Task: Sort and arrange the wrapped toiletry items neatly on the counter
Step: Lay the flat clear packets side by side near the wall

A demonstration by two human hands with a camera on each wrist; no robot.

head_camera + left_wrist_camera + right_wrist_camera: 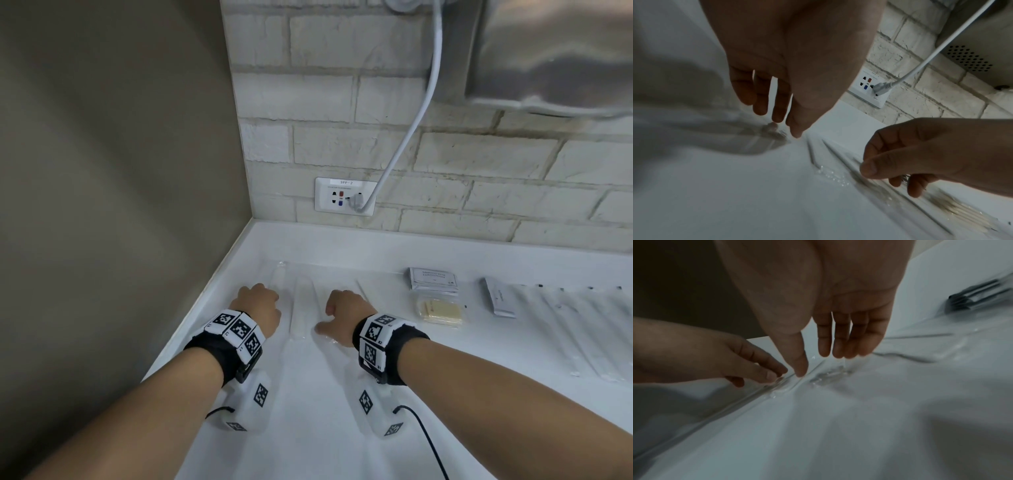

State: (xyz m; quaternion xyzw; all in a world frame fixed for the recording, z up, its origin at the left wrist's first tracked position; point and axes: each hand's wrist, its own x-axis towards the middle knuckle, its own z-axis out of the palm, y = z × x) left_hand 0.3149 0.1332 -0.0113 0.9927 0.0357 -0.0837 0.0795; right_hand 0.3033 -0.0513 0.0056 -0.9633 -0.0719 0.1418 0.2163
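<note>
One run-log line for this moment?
left hand: fingertips on clear-wrapped item | right hand: fingertips on wrapper, nothing gripped | sachets, cotton pad pack laid out right | counter

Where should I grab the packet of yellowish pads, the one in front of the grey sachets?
Probably by the near edge of the packet of yellowish pads, coming from the front: it lies flat on the counter, the grey sachets crowd its far edge, and its clear wrap gives fingers something to pinch.
</note>
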